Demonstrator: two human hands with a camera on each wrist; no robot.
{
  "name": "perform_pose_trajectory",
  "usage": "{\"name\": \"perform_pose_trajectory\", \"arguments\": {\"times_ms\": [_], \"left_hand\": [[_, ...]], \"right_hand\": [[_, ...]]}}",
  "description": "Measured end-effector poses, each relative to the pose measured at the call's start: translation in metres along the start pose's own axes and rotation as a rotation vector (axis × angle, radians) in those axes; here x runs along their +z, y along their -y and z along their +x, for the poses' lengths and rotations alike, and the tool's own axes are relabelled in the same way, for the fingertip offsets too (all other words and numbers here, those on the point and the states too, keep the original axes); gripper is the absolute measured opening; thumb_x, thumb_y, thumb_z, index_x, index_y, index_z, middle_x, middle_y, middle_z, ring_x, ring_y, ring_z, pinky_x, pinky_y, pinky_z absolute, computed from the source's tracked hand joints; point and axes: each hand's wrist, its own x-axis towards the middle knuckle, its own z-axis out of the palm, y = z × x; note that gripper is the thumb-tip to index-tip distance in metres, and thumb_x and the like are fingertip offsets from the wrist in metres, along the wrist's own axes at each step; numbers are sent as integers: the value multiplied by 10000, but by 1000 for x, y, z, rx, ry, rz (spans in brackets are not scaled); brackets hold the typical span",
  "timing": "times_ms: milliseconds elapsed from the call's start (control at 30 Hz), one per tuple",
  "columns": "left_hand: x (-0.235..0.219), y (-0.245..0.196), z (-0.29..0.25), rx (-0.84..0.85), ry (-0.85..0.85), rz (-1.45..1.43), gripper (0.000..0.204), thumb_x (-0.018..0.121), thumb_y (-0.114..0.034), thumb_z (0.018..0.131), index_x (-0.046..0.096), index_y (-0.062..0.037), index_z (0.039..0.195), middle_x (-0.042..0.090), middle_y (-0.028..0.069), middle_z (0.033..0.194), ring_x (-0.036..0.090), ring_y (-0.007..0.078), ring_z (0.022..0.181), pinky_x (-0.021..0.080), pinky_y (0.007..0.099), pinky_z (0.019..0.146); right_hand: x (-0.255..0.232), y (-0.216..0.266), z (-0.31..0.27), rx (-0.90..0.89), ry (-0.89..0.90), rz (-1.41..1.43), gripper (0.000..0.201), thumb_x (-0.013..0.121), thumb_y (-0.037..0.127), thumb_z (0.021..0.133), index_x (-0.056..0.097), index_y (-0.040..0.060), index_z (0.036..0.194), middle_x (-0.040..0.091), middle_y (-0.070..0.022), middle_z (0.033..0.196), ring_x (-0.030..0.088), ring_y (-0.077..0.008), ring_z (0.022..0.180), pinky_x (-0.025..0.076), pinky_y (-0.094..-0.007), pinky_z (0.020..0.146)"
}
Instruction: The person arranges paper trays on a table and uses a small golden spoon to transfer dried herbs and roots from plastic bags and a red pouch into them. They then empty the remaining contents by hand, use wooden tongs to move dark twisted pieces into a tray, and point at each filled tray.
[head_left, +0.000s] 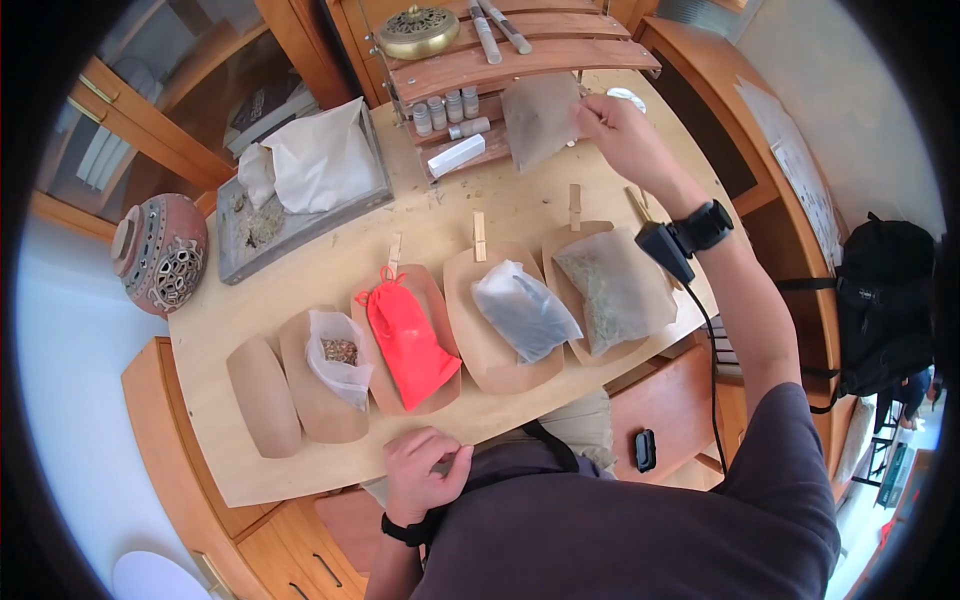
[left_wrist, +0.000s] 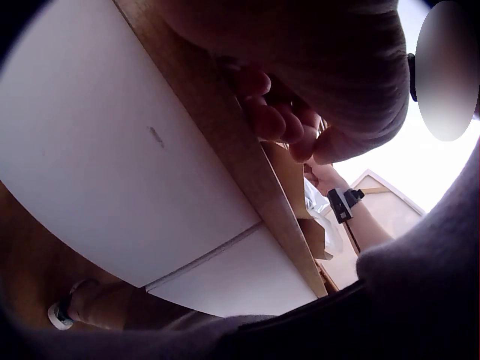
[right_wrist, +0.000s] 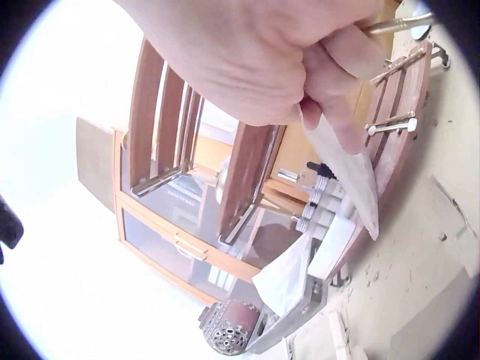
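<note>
At the shelf on the far side of the table, my right hand [head_left: 628, 145] pinches the edge of a thin, translucent greyish bag [head_left: 540, 120]. The bag hangs flat below the fingers in the right wrist view, where a slim brass-coloured rod [right_wrist: 401, 25] shows beside them. My left hand [head_left: 425, 470] lies idle at the near table edge with loosely curled fingers, holding nothing. In front of me, brown paper trays carry a bag of herbs [head_left: 615, 290], a pale bag with dark contents [head_left: 527, 310], a red drawstring pouch [head_left: 408, 335] and an open white bag of grains [head_left: 340, 365].
The wooden shelf [head_left: 520, 60] bears a brass incense burner [head_left: 418, 32], small jars [head_left: 440, 110] and a white box [head_left: 456, 155]. A grey tray [head_left: 300, 230] with white cloth stands back left, near a patterned pot [head_left: 165, 250]. Wooden clothespins [head_left: 480, 236] lie behind the paper trays.
</note>
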Motion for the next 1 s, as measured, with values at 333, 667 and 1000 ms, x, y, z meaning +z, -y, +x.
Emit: {"name": "perform_pose_trajectory", "arguments": {"times_ms": [333, 667, 1000], "left_hand": [[3, 3, -6, -28, -27, -36, 214, 809, -49, 827, 631, -85, 714, 589, 27, 630, 577, 174, 515, 436, 306, 498], [-22, -39, 0, -5, -281, -229, 444, 866, -97, 791, 660, -12, 1175, 659, 130, 1033, 666, 189, 791, 512, 284, 611], [-82, 1, -42, -132, -444, 214, 367, 587, -192, 1042, 589, 55, 1313, 626, 237, 1216, 624, 439, 1064, 508, 491, 910]], "right_hand": [[-24, 104, -93, -97, -35, -73, 214, 602, 183, 1065, 626, -15, 988, 520, -154, 690, 483, -232, 610, 442, -365, 606], [40, 218, -175, -300, 252, 70, 139, 623, 181, 1028, 617, 47, 990, 663, -209, 736, 688, -427, 704, 551, -508, 610], [113, 283, -192, -472, 466, 239, 160, 683, 240, 1014, 636, 92, 1055, 667, -129, 788, 680, -361, 665, 544, -461, 585]]}}
